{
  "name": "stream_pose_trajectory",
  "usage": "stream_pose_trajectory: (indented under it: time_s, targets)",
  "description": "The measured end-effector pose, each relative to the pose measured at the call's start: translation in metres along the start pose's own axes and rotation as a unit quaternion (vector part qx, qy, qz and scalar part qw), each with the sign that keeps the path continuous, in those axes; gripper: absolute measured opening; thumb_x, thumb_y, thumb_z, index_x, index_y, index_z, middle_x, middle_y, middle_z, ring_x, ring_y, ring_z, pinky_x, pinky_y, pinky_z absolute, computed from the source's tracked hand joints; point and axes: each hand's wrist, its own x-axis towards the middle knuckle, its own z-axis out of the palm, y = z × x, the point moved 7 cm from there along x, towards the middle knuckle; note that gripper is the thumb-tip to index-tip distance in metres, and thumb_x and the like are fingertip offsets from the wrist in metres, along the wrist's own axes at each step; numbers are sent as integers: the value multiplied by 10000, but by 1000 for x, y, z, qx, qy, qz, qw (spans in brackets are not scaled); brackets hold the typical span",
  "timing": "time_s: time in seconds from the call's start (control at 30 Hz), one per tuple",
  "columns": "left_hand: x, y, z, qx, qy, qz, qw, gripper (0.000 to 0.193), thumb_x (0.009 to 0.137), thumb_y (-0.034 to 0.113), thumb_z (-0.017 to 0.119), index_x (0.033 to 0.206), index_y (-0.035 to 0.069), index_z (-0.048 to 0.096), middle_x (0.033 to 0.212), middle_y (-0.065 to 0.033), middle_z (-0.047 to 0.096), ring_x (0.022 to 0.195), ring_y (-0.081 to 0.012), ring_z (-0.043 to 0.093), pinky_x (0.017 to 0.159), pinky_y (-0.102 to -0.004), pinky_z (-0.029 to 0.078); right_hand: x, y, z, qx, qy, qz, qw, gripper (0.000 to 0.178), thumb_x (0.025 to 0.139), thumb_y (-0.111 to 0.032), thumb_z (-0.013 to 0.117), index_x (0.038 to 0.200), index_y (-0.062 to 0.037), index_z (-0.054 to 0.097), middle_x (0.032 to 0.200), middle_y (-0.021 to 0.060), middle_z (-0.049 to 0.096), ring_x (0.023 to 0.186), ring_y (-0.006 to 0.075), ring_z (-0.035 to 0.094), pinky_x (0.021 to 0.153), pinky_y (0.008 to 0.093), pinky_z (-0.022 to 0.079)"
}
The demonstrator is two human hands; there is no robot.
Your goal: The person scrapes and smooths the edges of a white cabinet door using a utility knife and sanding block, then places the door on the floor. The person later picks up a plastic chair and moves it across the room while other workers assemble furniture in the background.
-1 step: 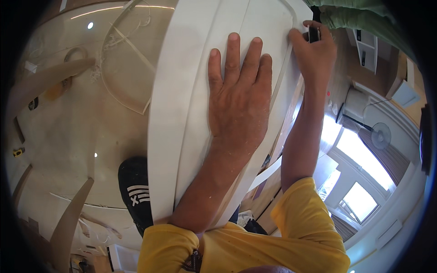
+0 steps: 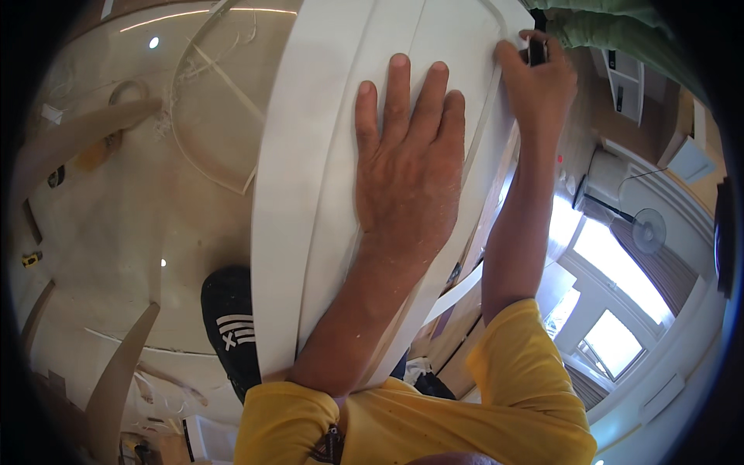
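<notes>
A long white panel with grooved, raised borders runs away from me across the middle of the view. My left hand lies flat on its face, fingers spread, holding nothing. At the panel's far right edge, my right hand is closed around a small dark object with a pale edge. Only a short part of that object shows between thumb and fingers, so its kind is unclear. The right thumb is against or very close to the panel's raised rim.
My black shoe is on the glossy floor left of the panel. A thin curved strip, a tape measure and shavings lie there too. Someone in green trousers is at the far right. A fan stands near the windows.
My right hand has shifted very slightly right and away from me with the small dark object. My left hand stays on the panel.
</notes>
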Motion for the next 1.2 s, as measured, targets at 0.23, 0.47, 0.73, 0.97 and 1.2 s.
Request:
stream_pose_trajectory:
  time_s: [0.23, 0.47, 0.73, 0.97, 1.2]
  targets:
    - [0, 0, 2, 11, 10, -2, 1000, 342, 897, 173, 769, 1231, 130, 706, 1465, -15, 587, 1478, -313, 415, 1243, -535, 218, -4, -11, 1, 0, -48, -34, 998, 409, 801, -260, 737, 1142, -36, 706, 772, 122, 704, 704, 210, 684, 701, 368, 549]
    - [7, 2, 0, 10, 14, 4, 1000, 304, 934, 184, 733, 1231, 125, 718, 1443, -30, 611, 1470, -311, 423, 1231, -549, 224, -114, 3, -16, 63, -63, 37, 995, 316, 827, -195, 750, 1106, -62, 684, 783, 141, 721, 731, 264, 728, 725, 390, 567]
    - [1, 0, -4, 30, -16, 42, 999, 434, 924, 216, 693, 1312, 24, 659, 1510, -173, 541, 1518, -381, 344, 1254, -562, 193, -148, -14, -33, 51, -86, 46, 994, 304, 811, -170, 789, 1064, -41, 680, 759, 85, 687, 683, 141, 638, 668, 313, 522]
    - [-3, 1, 7, 69, 53, 72, 994, 235, 971, 160, 680, 1189, 117, 759, 1440, -55, 623, 1453, -329, 439, 1225, -556, 227, -132, 2, -30, 87, -121, 36, 988, 402, 771, -242, 782, 1101, -38, 678, 852, 176, 734, 777, 288, 717, 745, 415, 565]
    - [-11, -1, -1, -12, 117, 149, 982, 275, 902, 44, 645, 1152, 103, 744, 1265, -59, 707, 1343, -333, 539, 1184, -539, 305, -180, -9, -37, 103, -41, -8, 994, 296, 790, -110, 732, 1056, -4, 657, 949, 234, 713, 840, 403, 703, 769, 462, 559]
